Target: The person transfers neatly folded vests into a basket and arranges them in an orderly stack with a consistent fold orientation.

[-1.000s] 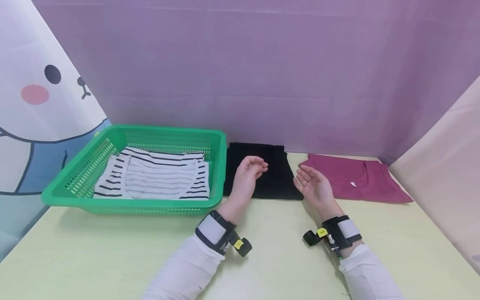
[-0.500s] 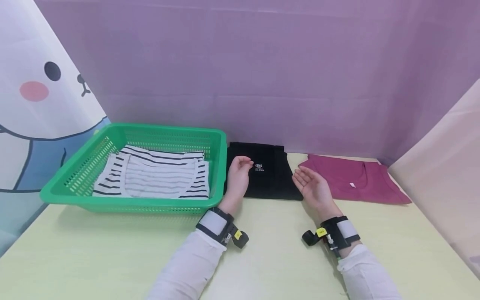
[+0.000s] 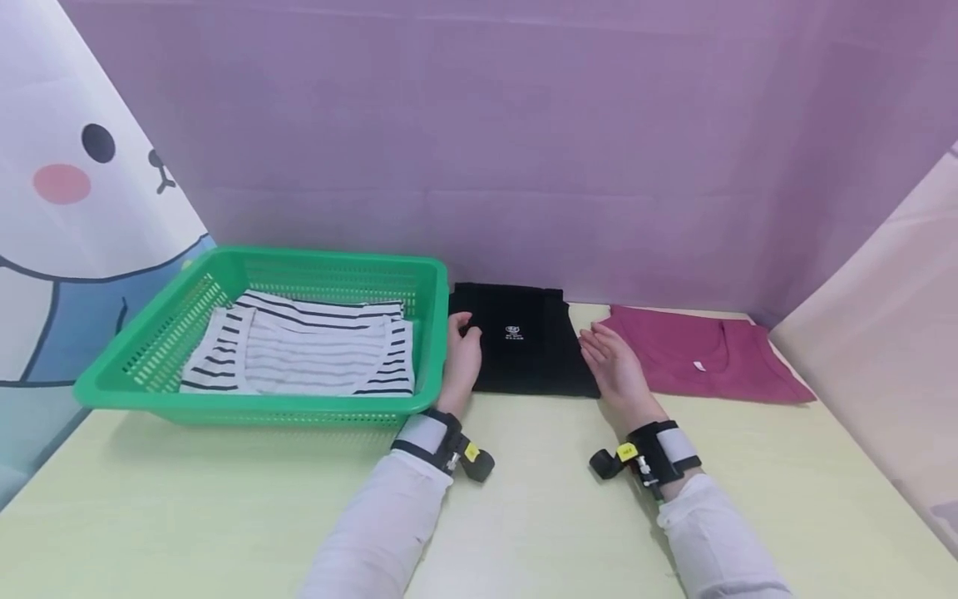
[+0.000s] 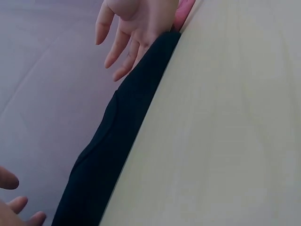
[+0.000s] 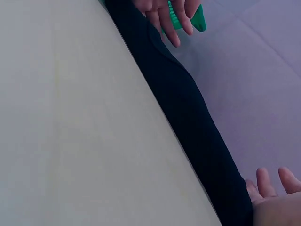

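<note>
A folded black garment (image 3: 531, 362) with a small white print lies flat at the back of the table. At its left edge is my left hand (image 3: 462, 362), close beside the green basket, fingers loosely bent and holding nothing. My right hand (image 3: 615, 366) is at the garment's right edge, palm turned inward, fingers relaxed. In the left wrist view the right hand (image 4: 141, 23) appears at the far end of the black cloth (image 4: 117, 127). The right wrist view has the left hand (image 5: 164, 16) at the cloth's other end. Whether any fingertips are under the cloth I cannot tell.
The green basket (image 3: 262, 405) stands on the left, with a folded black-and-white striped garment (image 3: 314, 353) inside. To the right lies a folded maroon garment (image 3: 674, 345) with a small white tag. A purple curtain (image 3: 486, 150) hangs behind the pale table (image 3: 539, 499).
My left hand has moved left, from over the black garment to its left edge, uncovering the white print. The right hand has barely shifted beside the right edge.
</note>
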Tool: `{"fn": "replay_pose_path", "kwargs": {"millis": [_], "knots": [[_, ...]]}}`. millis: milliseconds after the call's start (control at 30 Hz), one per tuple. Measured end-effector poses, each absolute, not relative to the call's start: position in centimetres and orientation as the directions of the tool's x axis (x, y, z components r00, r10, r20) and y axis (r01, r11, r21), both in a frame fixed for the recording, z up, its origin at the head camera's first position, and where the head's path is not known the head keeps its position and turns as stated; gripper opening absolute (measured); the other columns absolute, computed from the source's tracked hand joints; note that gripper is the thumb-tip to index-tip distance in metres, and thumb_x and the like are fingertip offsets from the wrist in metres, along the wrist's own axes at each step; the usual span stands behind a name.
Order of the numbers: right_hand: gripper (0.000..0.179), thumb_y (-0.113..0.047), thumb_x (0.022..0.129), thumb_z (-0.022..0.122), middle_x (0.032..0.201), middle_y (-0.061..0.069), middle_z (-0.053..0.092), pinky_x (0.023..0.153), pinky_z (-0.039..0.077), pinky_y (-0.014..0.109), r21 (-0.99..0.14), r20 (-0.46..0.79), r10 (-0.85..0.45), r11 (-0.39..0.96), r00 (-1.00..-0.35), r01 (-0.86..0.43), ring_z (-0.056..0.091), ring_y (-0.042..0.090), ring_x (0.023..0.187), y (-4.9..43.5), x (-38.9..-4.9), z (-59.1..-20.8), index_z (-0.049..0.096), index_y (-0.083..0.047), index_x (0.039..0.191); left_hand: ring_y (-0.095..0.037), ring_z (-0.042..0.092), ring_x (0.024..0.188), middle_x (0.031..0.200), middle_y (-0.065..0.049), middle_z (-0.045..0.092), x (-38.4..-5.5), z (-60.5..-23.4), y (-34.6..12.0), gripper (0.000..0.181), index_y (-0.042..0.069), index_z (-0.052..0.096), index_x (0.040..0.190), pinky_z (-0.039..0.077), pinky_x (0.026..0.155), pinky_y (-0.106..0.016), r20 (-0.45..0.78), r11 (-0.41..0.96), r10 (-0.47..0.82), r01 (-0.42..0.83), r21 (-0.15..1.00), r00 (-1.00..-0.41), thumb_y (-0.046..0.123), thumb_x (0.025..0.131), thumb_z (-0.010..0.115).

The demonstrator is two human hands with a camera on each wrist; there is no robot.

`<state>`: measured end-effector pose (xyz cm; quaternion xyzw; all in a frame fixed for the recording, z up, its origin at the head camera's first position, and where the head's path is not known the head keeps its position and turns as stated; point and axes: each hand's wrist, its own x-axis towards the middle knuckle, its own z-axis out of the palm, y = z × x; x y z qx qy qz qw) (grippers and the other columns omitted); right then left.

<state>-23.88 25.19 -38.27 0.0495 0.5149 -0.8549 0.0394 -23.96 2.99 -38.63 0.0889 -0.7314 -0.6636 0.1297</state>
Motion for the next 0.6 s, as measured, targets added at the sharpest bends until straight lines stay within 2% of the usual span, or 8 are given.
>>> {"fn": "replay_pose_path", "kwargs": {"millis": [133,233,433,600], "knots": [[0.04,-0.004,0.101,0.027,0.148,0.021,0.023,0.119,0.018,0.03,-0.907,-0.124,0.007,-0.407,-0.992,0.111,0.019,0.028,0.144,24.9,-24.9,-38.3,0.025,0.001,0.141,-0.033,0.039,0.132,0.144,-0.019,0.04,-24.3,-38.7,2.7,0.042,-0.001,0.041,0.135,0.033,0.109,-0.047,0.093,0.2,-0.326,0.028,0.979,-0.941,0.01,0.095,0.047],[0.046,-0.004,0.101,0.027,0.152,0.025,0.016,0.119,0.015,0.032,-0.927,-0.122,0.008,-0.359,-0.992,0.111,0.017,0.029,0.144,24.7,-25.6,-38.5,0.018,0.005,0.145,-0.033,0.034,0.135,0.146,-0.022,0.035,-24.7,-39.0,2.4,0.047,-0.003,0.036,0.138,0.029,0.112,-0.048,0.091,0.228,-0.329,0.015,0.974,-0.94,0.011,0.094,0.047],[0.051,-0.003,0.1,0.029,0.154,0.025,0.012,0.12,0.011,0.035,-0.95,-0.137,-0.011,-0.28,-0.991,0.135,0.013,0.032,0.144,24.9,-26.2,-38.8,0.011,0.006,0.148,-0.032,0.027,0.14,0.15,-0.021,0.03,-25.0,-39.2,2.4,0.057,-0.004,0.028,0.143,0.025,0.115,-0.046,0.035,0.299,-0.306,-0.061,0.952,-0.951,0.018,0.095,0.048],[0.053,-0.003,0.1,0.029,0.154,0.028,0.01,0.12,0.011,0.038,-0.965,-0.149,-0.042,-0.212,-0.988,0.154,0.013,0.033,0.144,25.2,-26.3,-38.9,0.009,0.007,0.148,-0.031,0.02,0.143,0.155,-0.02,0.02,-25.0,-39.0,2.5,0.07,-0.004,0.012,0.148,0.021,0.117,-0.043,-0.024,0.341,-0.265,-0.117,0.933,-0.964,0.024,0.095,0.049]]}}
